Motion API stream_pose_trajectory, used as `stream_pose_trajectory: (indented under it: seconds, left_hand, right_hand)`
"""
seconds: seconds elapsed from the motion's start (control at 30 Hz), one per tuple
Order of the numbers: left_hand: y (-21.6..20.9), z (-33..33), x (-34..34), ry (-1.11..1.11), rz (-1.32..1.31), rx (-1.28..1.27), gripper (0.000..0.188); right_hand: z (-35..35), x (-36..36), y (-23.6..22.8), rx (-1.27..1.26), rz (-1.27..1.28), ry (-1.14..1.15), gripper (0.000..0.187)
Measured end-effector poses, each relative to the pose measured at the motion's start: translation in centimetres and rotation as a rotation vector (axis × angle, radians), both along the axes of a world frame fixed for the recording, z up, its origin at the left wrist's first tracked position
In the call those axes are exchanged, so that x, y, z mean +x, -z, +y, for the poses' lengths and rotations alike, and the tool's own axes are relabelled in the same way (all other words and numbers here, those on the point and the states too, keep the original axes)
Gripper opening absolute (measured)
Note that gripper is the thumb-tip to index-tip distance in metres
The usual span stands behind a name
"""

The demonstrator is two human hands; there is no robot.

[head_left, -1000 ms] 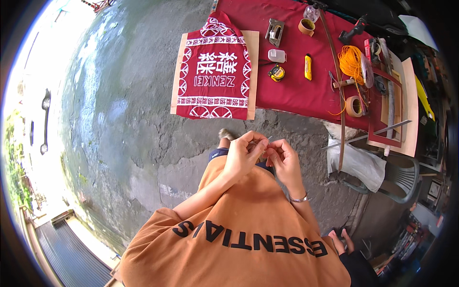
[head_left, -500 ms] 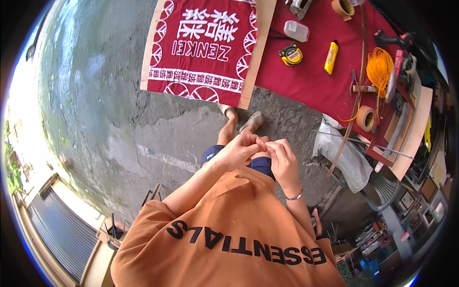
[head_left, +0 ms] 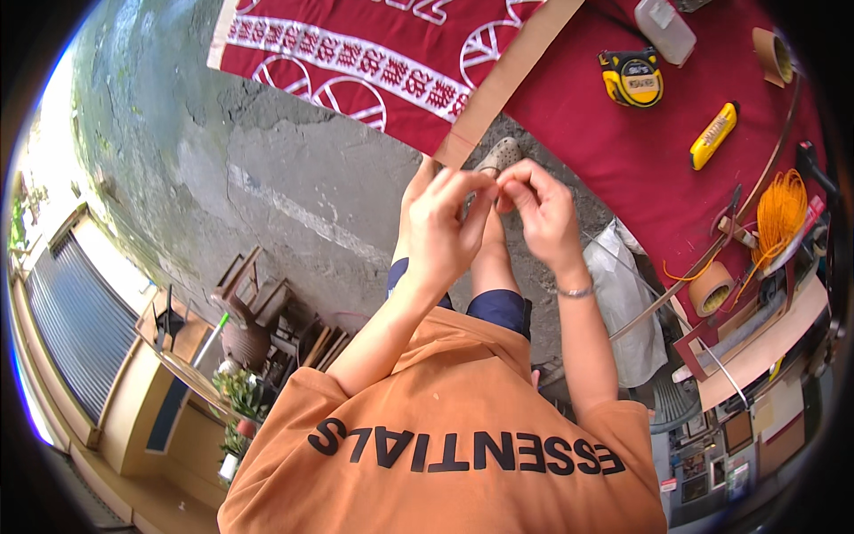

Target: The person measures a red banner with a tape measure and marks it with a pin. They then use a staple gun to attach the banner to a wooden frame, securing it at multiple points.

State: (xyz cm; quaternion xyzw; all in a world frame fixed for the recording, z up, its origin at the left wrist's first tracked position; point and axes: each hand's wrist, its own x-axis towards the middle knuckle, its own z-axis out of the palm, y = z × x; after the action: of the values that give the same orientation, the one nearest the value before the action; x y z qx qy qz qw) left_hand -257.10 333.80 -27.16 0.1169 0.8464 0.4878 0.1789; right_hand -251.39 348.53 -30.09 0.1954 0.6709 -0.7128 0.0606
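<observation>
My left hand (head_left: 445,218) and my right hand (head_left: 543,214) are raised in front of my body, fingertips almost meeting. Each is closed in a pinch of thumb and forefinger. Whatever lies between those fingertips is too small to make out. Just beyond them is the near corner of a red printed cloth (head_left: 391,93) with white patterns, backed by a brown board (head_left: 489,102). To the right of the cloth spreads a red-covered table (head_left: 578,133). A yellow and black tape measure (head_left: 633,78) and a yellow utility knife (head_left: 714,136) lie on it.
At the right are an orange cord bundle (head_left: 781,214), a tape roll (head_left: 712,287), a clear plastic container (head_left: 665,31) and a long thin strip (head_left: 658,303). A white sack (head_left: 623,303) hangs below the table edge. Wooden furniture (head_left: 258,303) and potted plants (head_left: 240,392) stand at the left.
My hands have moved forward, closer to the cloth's near corner, still pinched. The view has shifted, so the cloth and table sit nearer and the tools appear farther right.
</observation>
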Motion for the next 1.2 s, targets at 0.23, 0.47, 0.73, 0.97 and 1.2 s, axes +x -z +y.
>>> stream_pose_trajectory:
  seconds: [0.23,0.47,0.73,0.97,1.2]
  left_hand:
    - [1.2,0.5,0.9,-0.343,-0.765,0.350,0.014]
    - [1.9,1.0,3.1,-0.489,-0.604,0.343,0.013]
    - [4.7,3.2,4.8,-0.647,-0.231,0.308,0.011]
    - [4.9,2.3,2.4,-0.485,0.264,-0.018,0.013]
    - [4.7,1.1,0.8,-0.334,0.349,-0.093,0.011]
  right_hand:
    - [0.4,-0.7,2.7,-0.152,0.048,0.067,0.003]
    - [0.9,-0.7,1.6,0.442,0.440,-0.106,0.015]
    - [1.2,-1.8,3.2,0.519,0.448,-0.152,0.012]
    - [0.5,-3.3,4.4,0.591,0.460,-0.036,0.011]
    - [-0.4,-3.5,5.1,0.718,0.482,-0.033,0.010]
